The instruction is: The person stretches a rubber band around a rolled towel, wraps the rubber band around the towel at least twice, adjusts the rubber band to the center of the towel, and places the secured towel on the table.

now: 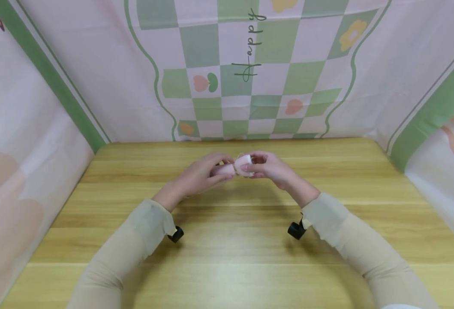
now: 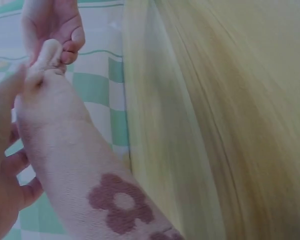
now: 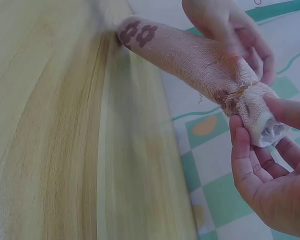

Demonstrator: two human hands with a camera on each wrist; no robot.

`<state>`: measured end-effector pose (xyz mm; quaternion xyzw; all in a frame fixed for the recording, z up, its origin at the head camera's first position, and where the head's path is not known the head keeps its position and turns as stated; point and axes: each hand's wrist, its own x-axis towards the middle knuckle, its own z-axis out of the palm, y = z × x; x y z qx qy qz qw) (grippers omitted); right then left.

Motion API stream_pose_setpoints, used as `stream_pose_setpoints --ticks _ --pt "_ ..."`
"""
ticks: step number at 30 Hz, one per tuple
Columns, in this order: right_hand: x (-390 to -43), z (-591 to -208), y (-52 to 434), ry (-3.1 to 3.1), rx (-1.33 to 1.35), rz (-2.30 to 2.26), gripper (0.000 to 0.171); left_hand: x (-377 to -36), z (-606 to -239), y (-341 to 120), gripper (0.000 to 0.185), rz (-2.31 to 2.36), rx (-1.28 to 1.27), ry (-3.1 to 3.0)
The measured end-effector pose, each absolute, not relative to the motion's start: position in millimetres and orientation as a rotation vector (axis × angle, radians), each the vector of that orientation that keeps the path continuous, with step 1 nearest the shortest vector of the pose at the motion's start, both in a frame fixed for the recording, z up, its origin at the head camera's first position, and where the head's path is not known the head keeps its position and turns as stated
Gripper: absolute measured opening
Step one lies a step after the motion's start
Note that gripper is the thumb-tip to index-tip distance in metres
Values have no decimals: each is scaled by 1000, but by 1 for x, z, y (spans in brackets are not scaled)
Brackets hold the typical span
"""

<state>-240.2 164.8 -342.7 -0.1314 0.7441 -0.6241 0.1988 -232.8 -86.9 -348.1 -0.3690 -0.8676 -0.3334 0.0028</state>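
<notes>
Thing: a pink rolled towel (image 1: 232, 168) with dark flower marks is being held up just above the wooden table (image 1: 227, 257), near the far middle, at about 12 o'clock from the person.

Left hand: the left hand (image 1: 201, 174) is curling its fingers round the long part of the roll. In the left wrist view the roll (image 2: 75, 150) is filling the middle, and the left-hand fingers (image 2: 12, 170) are wrapping it from the 9 o'clock side.

Right hand: the right hand (image 1: 267, 165) is pinching the end of the roll. In the right wrist view its fingers (image 3: 245, 155) are sitting on the folded, fluffy tip, where a thin band looks tied round the roll (image 3: 190, 55). I cannot tell what the band is made of.

Which way it lies: in the head view the long line of the roll is running from 9 o'clock to 3 o'clock, between the two hands. The tied tip is pointing to the right hand. The left hand is holding the body, so the right hand is nearer to the tip.

Hands together: both hands are almost touching, with the roll between them.

Around: a checked green and white cloth (image 1: 250, 77) with flowers is hanging at 12 o'clock behind the table. Beige sleeves (image 1: 126, 249) are covering both arms.
</notes>
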Motion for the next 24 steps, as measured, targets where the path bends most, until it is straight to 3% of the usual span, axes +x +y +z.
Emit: stream_pose_setpoints --ticks 14,24 --pt "-243 -349 170 2081 -395 -1745 52 -232 -340 -75 7 -961 -1149 -2594" --pt "-244 -350 172 2106 -364 -1699 48 -230 -349 -68 10 -914 -1252 -2567"
